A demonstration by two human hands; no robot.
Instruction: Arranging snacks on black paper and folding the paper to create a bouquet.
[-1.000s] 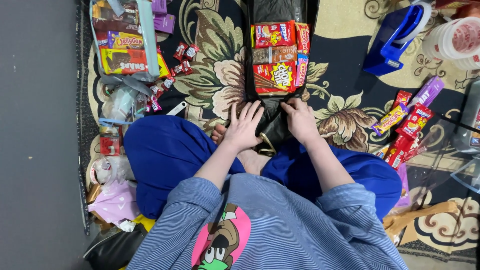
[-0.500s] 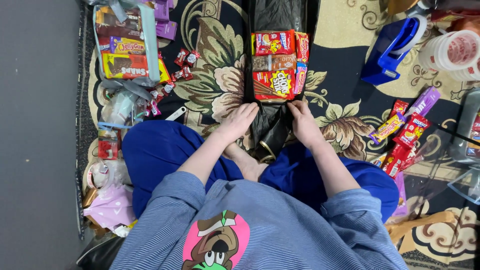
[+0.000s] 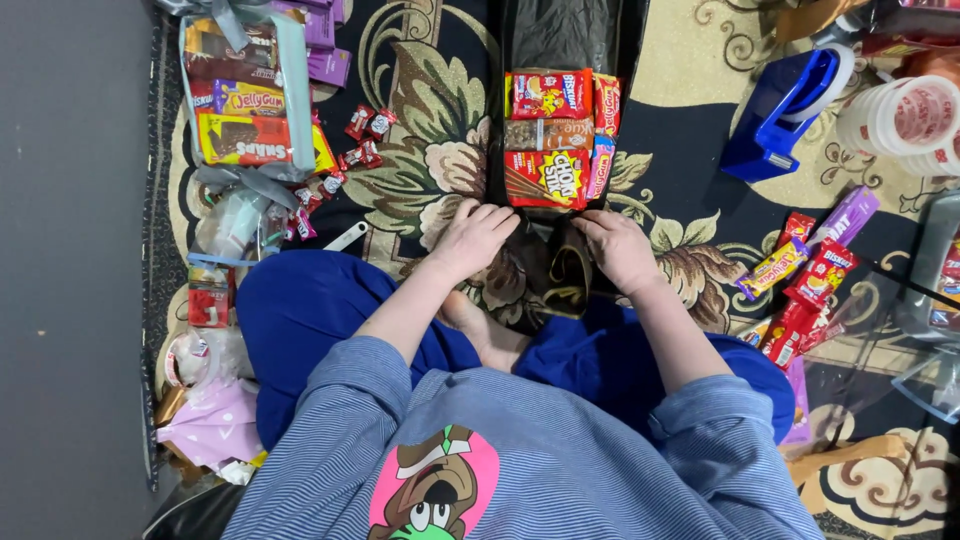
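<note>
From the head camera, looking down: a person sits on a patterned carpet [image 3: 440,130]. Both hands are on the near, crumpled end of a dark film [image 3: 556,278] that runs away from the knees. A stack of snack packets [image 3: 548,135] lies on the film just beyond the fingertips.

The left hand [image 3: 478,236] lies knuckles up with its fingers curled onto the film. Whether its grip has any film pinched underneath, I cannot tell. The right hand [image 3: 620,246] has a narrow grip bunched on a fold of the film.

This looks like gathering the film's loose end toward the stack. Lifting it would call for an even pull from both hands, so the packets do not slide.

The film's far end is cut off at the top edge, and both palms are hidden. A blue tape dispenser [image 3: 785,100] and some loose packets [image 3: 805,280] lie well apart to the right.
</note>
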